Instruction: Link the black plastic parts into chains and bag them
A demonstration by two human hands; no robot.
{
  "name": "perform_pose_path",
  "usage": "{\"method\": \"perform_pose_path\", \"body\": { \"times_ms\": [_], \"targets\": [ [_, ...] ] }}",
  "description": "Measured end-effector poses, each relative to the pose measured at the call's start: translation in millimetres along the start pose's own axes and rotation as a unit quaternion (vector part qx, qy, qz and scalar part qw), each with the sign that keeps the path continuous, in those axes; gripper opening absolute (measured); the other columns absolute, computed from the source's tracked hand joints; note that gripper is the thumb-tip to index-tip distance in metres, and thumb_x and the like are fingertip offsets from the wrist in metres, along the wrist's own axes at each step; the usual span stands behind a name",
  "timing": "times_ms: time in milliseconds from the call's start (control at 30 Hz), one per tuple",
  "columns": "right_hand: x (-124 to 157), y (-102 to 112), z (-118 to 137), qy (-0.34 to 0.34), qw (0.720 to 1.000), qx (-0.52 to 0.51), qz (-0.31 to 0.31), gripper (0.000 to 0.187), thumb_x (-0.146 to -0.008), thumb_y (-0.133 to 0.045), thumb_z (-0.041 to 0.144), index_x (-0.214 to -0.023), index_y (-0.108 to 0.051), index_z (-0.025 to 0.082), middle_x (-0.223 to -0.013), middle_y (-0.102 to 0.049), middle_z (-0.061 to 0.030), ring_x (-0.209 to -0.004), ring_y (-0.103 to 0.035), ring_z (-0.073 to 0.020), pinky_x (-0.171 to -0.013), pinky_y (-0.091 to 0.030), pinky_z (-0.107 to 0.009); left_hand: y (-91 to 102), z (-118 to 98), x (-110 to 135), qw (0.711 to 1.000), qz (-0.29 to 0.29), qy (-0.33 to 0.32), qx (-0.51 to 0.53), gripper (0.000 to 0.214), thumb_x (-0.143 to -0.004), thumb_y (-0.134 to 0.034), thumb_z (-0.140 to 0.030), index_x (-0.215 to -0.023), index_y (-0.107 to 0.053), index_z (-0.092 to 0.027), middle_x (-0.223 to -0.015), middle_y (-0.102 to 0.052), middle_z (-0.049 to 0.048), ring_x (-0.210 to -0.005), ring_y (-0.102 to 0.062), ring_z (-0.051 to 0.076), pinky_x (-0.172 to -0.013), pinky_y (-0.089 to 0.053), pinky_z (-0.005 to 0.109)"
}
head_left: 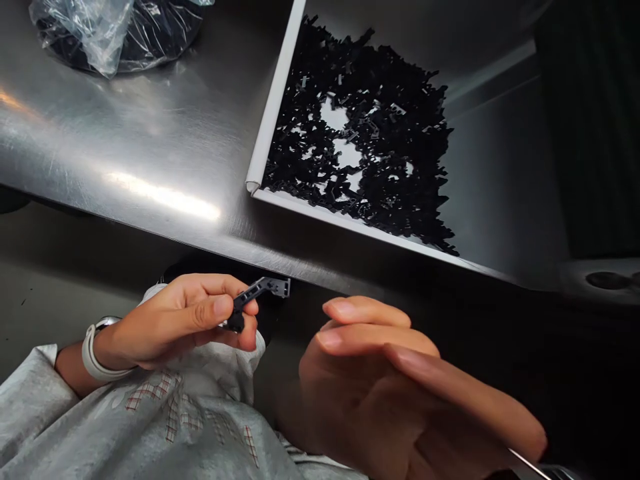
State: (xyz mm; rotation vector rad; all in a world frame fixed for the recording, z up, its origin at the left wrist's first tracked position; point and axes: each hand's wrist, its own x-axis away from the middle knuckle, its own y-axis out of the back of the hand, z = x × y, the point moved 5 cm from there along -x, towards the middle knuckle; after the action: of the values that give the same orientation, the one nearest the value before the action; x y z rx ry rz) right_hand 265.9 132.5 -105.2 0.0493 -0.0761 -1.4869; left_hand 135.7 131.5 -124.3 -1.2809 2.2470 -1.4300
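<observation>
My left hand [193, 313] pinches a small black plastic part [257, 293] between thumb and fingers, in front of the table edge. The part is narrow and bent, with slots along its length and a squared end pointing right. Large and close to the camera, my right hand [370, 393] is curled with its fingers bent. By its lower right side shows a thin shiny metal edge [527, 461], cut off by the frame; its kind cannot be made out. The right palm is in shadow, and the two hands are apart.
On the metal table [200, 127] sits a white-rimmed tray [273, 117] heaped with many small black parts [410, 147]. A clear plastic bag [107, 33] with dark contents lies at the upper left. The table's front edge runs just beyond my hands.
</observation>
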Motion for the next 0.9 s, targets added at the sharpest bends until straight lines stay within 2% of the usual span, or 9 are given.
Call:
{"method": "perform_pose_path", "body": {
  "times_ms": [200,267,333,433,567,700,767,833,900],
  "targets": [
    [-16,12,-2,0.003,1.0,-0.013,-0.01,0.035,-0.082,-0.081,0.044,-0.11,-0.07,0.026,-0.072,-0.06,0.0006,-0.068,-0.061,-0.0186,-0.057,-0.051,-0.031,2.1,-2,-2,0.999,-0.009,-0.035,-0.032,0.029,-0.09,-0.074,-0.044,-0.094,-0.074,-0.015,-0.071,-0.064,-0.001,-0.072,-0.06,0.01,-0.087,-0.054,0.027],
    [-15,12,-2,0.03,0.999,-0.035,-0.004,0.028,-0.087,-0.077,0.04,-0.112,-0.07,0.029,-0.071,-0.061,0.003,-0.062,-0.06,-0.0147,-0.056,-0.049,-0.028,2.7,-1,-2,0.998,-0.003,-0.045,-0.054,0.028,-0.091,-0.073,-0.043,-0.093,-0.074,-0.015,-0.071,-0.065,-0.0005,-0.072,-0.06,0.01,-0.086,-0.053,0.026],
    [-12,6,-3,0.043,0.997,-0.058,0.03,0.017,-0.09,-0.076,0.032,-0.106,-0.071,0.03,-0.075,-0.064,0.0048,-0.054,-0.057,-0.0097,-0.053,-0.046,-0.026,4.0,-1,-3,0.995,0.005,-0.051,-0.085,0.029,-0.092,-0.072,-0.043,-0.089,-0.073,-0.014,-0.071,-0.066,0.0003,-0.07,-0.059,0.01,-0.082,-0.051,0.024],
    [-11,-5,-4,0.004,0.994,-0.085,0.07,0.005,-0.093,-0.073,0.028,-0.094,-0.069,0.026,-0.074,-0.067,0.0053,-0.049,-0.058,-0.0068,-0.048,-0.042,-0.023,7.8,0,-3,0.992,-0.002,-0.05,-0.115,0.032,-0.092,-0.071,-0.045,-0.082,-0.071,-0.014,-0.071,-0.065,0.0011,-0.071,-0.06,0.011,-0.081,-0.049,0.024],
    [-14,-10,-4,-0.039,0.985,-0.152,0.073,0.017,-0.104,-0.056,0.036,-0.098,-0.069,0.027,-0.069,-0.067,0.0048,-0.061,-0.067,-0.0092,-0.058,-0.053,-0.021,9.7,0,-5,0.994,-0.027,-0.04,-0.098,0.034,-0.088,-0.075,-0.048,-0.086,-0.073,-0.014,-0.067,-0.063,0.0,-0.07,-0.059,0.011,-0.081,-0.051,0.025],
    [-16,-13,-4,-0.021,0.983,-0.149,0.106,0.01,-0.098,-0.066,0.036,-0.103,-0.069,0.029,-0.073,-0.069,0.0051,-0.061,-0.067,-0.0091,-0.06,-0.056,-0.02,7.7,-1,-7,0.996,-0.032,-0.032,-0.071,0.034,-0.086,-0.078,-0.046,-0.084,-0.074,-0.012,-0.074,-0.066,0.0022,-0.071,-0.06,0.01,-0.079,-0.053,0.024],
    [-17,-12,-5,-0.03,0.986,-0.137,0.088,0.009,-0.099,-0.064,0.035,-0.101,-0.069,0.028,-0.071,-0.068,0.0051,-0.059,-0.066,-0.0097,-0.06,-0.055,-0.022,8.2,-1,-8,0.998,-0.029,-0.027,-0.058,0.034,-0.085,-0.079,-0.046,-0.085,-0.075,-0.012,-0.074,-0.066,0.0025,-0.073,-0.061,0.011,-0.081,-0.055,0.025],
    [-17,-9,-7,-0.041,0.988,-0.134,0.065,0.016,-0.103,-0.057,0.037,-0.101,-0.07,0.027,-0.069,-0.068,0.0041,-0.062,-0.068,-0.0112,-0.063,-0.057,-0.024,10.1,-1,-8,0.999,-0.031,-0.017,-0.04,0.034,-0.084,-0.08,-0.046,-0.088,-0.075,-0.013,-0.072,-0.065,0.0016,-0.074,-0.062,0.012,-0.084,-0.056,0.027],
    [-18,-7,-8,-0.042,0.988,-0.136,0.053,0.022,-0.103,-0.056,0.041,-0.102,-0.073,0.027,-0.076,-0.071,0.0023,-0.068,-0.07,-0.0116,-0.069,-0.058,-0.025,11.9,1,-8,0.999,-0.034,0.003,-0.024,0.034,-0.082,-0.082,-0.046,-0.088,-0.075,-0.013,-0.072,-0.065,0.0013,-0.074,-0.062,0.011,-0.085,-0.057,0.026]
  ]
}}
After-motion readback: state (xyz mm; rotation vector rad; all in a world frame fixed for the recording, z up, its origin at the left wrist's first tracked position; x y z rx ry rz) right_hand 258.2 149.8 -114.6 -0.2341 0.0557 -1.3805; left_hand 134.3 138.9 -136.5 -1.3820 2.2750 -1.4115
